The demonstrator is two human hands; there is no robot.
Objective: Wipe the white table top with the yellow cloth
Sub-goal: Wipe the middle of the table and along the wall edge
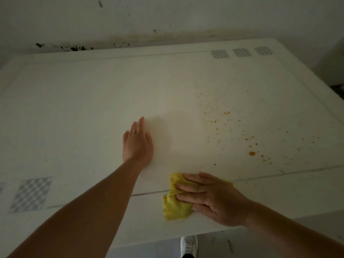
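Observation:
The white table top (93,101) fills most of the head view. A crumpled yellow cloth (176,204) lies near the table's front edge, and my right hand (212,198) presses flat on it with fingers spread pointing left. My left hand (137,142) rests flat and empty on the table's middle, fingers together pointing away from me. Orange-brown spots and crumbs (252,153) are scattered over the right half of the table, beyond and to the right of the cloth.
A stained white wall (167,15) with dark marks runs behind the table. Grey patterned patches (30,194) are printed near the table's front left and back right corners. A white shoe (189,245) shows on the floor below the front edge.

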